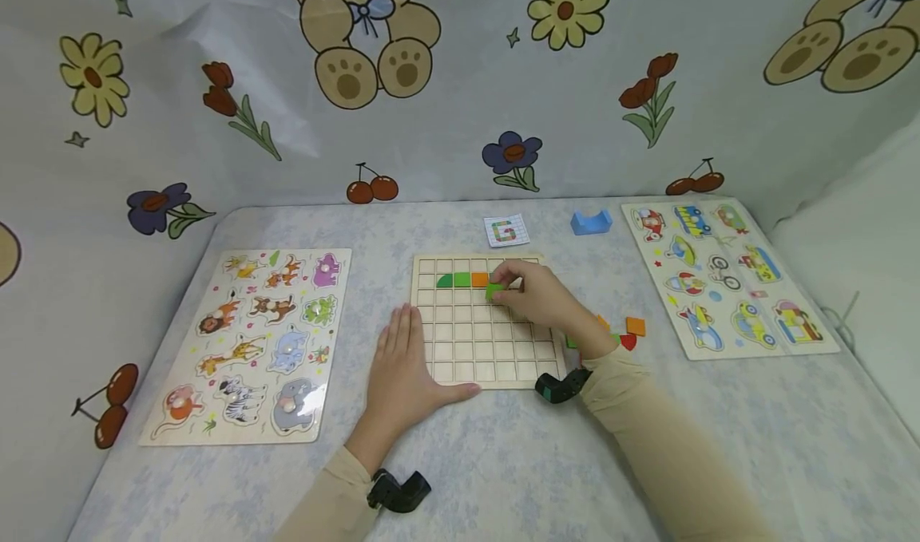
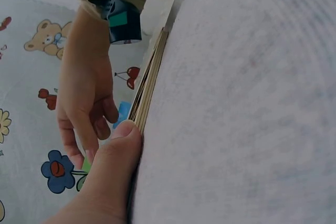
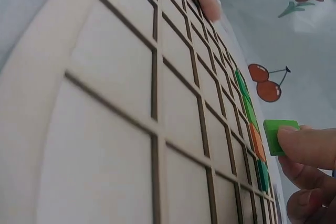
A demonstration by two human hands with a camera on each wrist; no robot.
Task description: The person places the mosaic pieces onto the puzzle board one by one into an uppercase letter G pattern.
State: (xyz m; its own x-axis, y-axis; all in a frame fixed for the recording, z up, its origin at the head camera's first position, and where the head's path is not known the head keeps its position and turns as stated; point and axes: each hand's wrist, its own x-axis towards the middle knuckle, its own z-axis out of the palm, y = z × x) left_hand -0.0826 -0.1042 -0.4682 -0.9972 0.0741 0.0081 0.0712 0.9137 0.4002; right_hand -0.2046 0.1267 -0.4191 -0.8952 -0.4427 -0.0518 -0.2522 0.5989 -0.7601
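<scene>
A wooden grid board (image 1: 460,352) lies flat. Near its far edge, a row holds a dark green rounded piece (image 1: 445,281), a light green square (image 1: 462,279) and an orange square (image 1: 479,279); a further dark green piece (image 3: 263,176) shows in the right wrist view. Between thumb and fingertips my right hand (image 1: 535,293) pinches a light green square tile (image 3: 274,137), raised just above the board. My left hand (image 1: 406,366) rests at the board's near left corner, fingers straight along the left side, thumb (image 2: 123,142) against the near edge.
A small pattern card (image 1: 506,230) and a blue holder (image 1: 592,222) sit behind the board. Loose pieces, including an orange square (image 1: 636,326), lie to its right, partly behind my right forearm. An animal puzzle (image 1: 251,350) flanks the left, a vehicle puzzle (image 1: 726,282) the right.
</scene>
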